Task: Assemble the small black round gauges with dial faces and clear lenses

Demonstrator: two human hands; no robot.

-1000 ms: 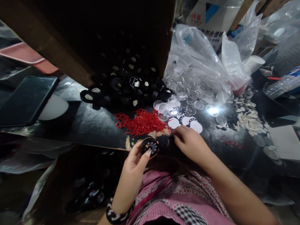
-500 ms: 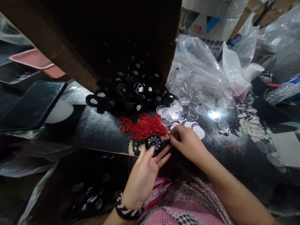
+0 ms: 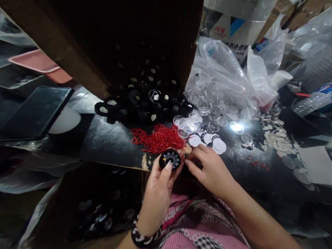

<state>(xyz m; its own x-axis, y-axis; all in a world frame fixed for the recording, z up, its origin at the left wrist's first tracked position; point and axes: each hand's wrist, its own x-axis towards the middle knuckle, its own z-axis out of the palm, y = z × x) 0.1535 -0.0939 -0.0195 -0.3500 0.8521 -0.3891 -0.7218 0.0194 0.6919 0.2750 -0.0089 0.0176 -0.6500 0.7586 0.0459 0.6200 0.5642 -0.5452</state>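
My left hand [image 3: 161, 181] is closed around a round black dial gauge [image 3: 169, 159] with white markings and a small yellow patch; the thumb lies on its face. Just right of the gauge, my right hand [image 3: 206, 165] is in a pinch, and whatever is between its fingertips is too small to make out. Beyond the gauge lies a pile of thin red pointers [image 3: 161, 139]. White discs [image 3: 219, 145] and dark printed dials overlap behind my right hand.
A cardboard box [image 3: 193, 55] on its side holds several black gauge housings [image 3: 135, 97]. Clear round covers [image 3: 204, 107] spill from a plastic bag [image 3: 220, 62]. Pale metal pieces [image 3: 278, 138] are heaped at right. A tablet [image 3: 33, 110] leans at left, before a pink tray [image 3: 38, 62].
My left fingers have curled in behind the gauge, and its face has turned more toward me. My right hand has drawn slightly down, away from the red pile and white discs.
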